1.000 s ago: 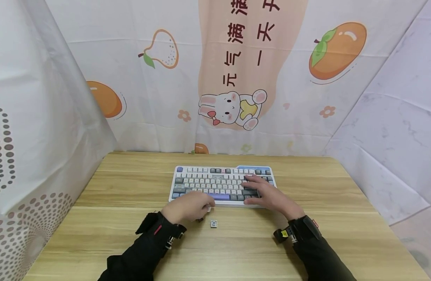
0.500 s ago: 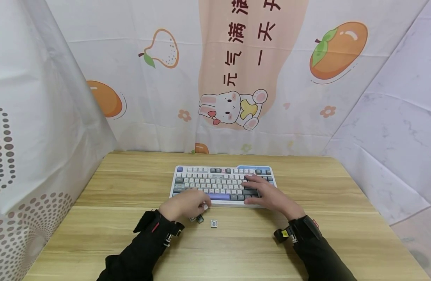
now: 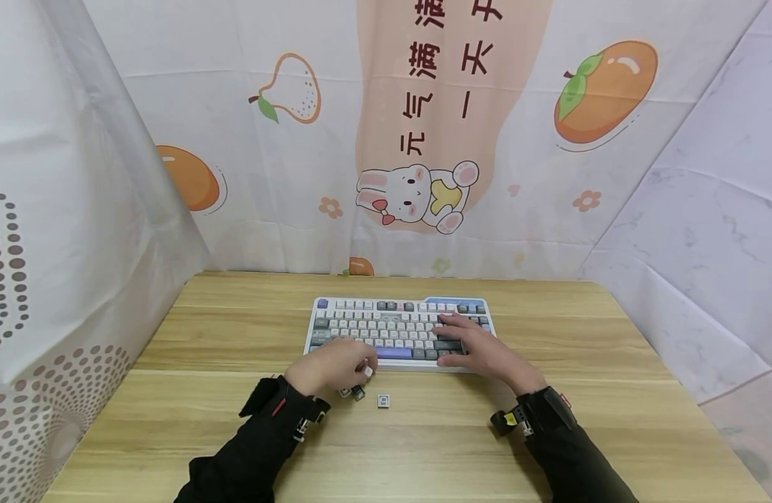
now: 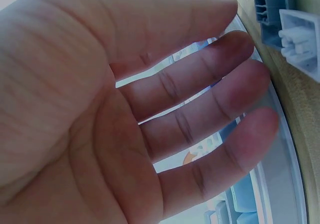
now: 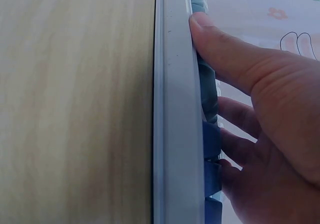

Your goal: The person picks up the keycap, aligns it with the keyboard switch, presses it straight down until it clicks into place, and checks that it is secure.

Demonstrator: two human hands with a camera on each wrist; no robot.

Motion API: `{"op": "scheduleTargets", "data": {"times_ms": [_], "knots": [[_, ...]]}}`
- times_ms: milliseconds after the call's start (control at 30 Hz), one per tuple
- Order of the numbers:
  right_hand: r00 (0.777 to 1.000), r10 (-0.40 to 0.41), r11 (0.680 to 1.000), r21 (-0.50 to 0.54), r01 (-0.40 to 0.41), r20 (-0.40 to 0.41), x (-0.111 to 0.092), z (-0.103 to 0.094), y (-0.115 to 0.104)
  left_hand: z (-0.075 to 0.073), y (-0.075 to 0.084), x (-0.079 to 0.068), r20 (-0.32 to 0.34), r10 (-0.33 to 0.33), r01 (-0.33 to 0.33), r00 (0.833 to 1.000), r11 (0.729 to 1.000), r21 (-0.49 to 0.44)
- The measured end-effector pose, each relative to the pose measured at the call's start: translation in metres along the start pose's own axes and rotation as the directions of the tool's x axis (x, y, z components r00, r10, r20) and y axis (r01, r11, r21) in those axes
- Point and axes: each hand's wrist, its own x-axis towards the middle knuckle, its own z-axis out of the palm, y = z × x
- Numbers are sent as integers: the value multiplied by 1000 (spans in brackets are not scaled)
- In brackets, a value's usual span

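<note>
A white keyboard [image 3: 398, 364] with white, grey and purple keys lies on the wooden table. At its front edge, my left hand [image 3: 332, 367] pinches a small white keycap [image 3: 368, 372] between thumb and index finger; the other fingers stretch out loosely over the keyboard, as the left wrist view shows. Close to that hand, a dark keycap [image 3: 358, 392] and an upturned white keycap [image 4: 301, 41] lie on the table. Spread over the keyboard's right part, my right hand [image 3: 480, 347] rests its fingers on the keys, its thumb [image 5: 205, 26] at the front rim.
Another loose keycap [image 3: 383, 400] lies on the table [image 3: 448, 447] in front of the keyboard. Behind the table hangs a printed cloth [image 3: 266, 188] with fruit and a rabbit, and pale cloths close off both sides.
My left hand has drawn slightly left with the white keycap at its fingertips, and the loose keycaps beside it have come more into view. My right hand has stayed in place.
</note>
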Motion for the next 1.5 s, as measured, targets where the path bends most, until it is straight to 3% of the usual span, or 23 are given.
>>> {"op": "scheduleTargets", "data": {"times_ms": [500, 700, 1000, 1500], "knots": [[1000, -12, 1000, -12, 12, -8, 1, 0, -1, -3, -4, 0, -14, -32, 31, 999, 999, -38], [1000, -7, 1000, -16, 7, -4, 1, 0, -1, -5, -9, -1, -68, -37, 32, 997, 997, -65], [1000, -6, 1000, -16, 6, -3, 1, 0, -1, -21, -32, -13, -217, -108, 91, 970, 992, -88], [1000, -9, 1000, -18, 9, -6, 1, 1, 2, -26, -46, -17, -225, -195, 168, 955, 977, -133]]}}
